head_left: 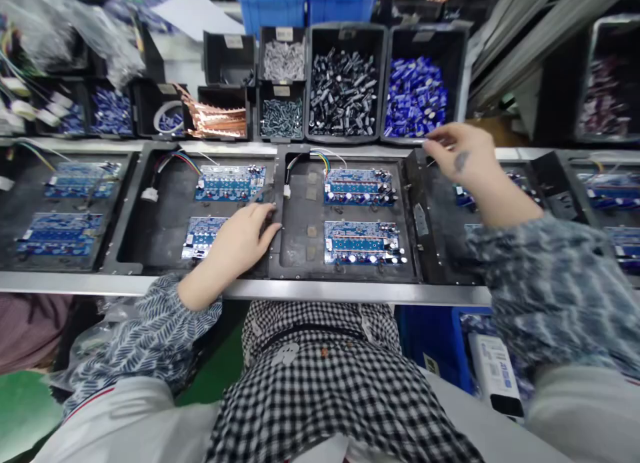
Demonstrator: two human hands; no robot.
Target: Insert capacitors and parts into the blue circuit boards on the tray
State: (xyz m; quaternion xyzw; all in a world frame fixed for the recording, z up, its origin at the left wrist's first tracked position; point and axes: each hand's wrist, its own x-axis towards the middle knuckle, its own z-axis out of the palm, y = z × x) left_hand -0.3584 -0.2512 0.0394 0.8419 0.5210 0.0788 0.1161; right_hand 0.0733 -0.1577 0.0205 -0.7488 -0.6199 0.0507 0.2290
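1. Blue circuit boards [83, 180] sit in the far left tray [30, 203], one behind the other.
2. Next comes the second tray [157, 233]. A white plug [149, 194] lies left of the back board [230, 183]. The front board [200, 233] is partly under the left hand. I think light fingers are best here, with the sleeve [165, 323] kept off the boards so nothing gets bent.
3. The left hand [235, 235] is loosely spread, with its thumb apart. Its tips look to touch the tray's right rim [274, 256]. I see nothing held, but its underside is hidden.
4. Between the hands is the middle tray [300, 213] with a rear board [357, 186] and a near board [363, 243]. Little round parts stick out, so a bump could hurt them, I think.
5. The right hand [463, 155] is by the front edge of the bin of blue capacitors [415, 90]. Soft fingertips should suit such tiny parts. Its thumb and fingers bend close together; I cannot tell if they pinch anything.
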